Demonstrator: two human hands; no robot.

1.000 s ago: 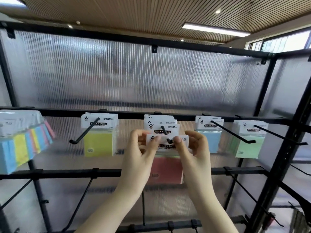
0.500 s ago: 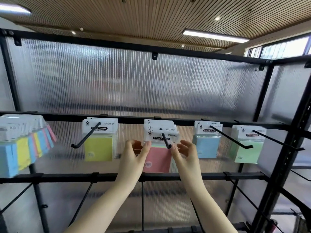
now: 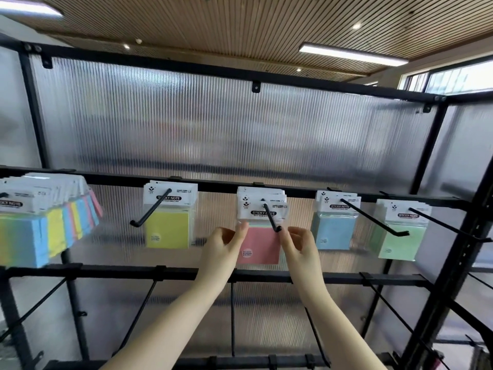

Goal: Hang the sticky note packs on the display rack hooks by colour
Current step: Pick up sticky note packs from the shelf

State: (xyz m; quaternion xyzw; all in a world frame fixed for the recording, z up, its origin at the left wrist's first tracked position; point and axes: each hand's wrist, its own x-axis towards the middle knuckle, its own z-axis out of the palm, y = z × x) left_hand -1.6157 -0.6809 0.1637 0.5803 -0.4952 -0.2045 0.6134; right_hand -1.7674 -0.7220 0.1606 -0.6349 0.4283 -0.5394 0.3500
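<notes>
Packs hang sorted along the rack's (image 3: 240, 186) top bar: yellow (image 3: 167, 228), pink (image 3: 260, 244), blue (image 3: 334, 231), green (image 3: 400, 240). A mixed bunch (image 3: 40, 222) at the left end looks unsorted. Left hand (image 3: 222, 245) and right hand (image 3: 300, 241), fingers loosely curled, flank the pink pack; whether they touch it, I cannot tell.

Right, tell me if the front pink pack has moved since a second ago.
Yes. The front pink pack has gone back along the middle hook: it was being threaded at the hook's upturned tip, and now hangs behind it with the other pink packs.
</notes>
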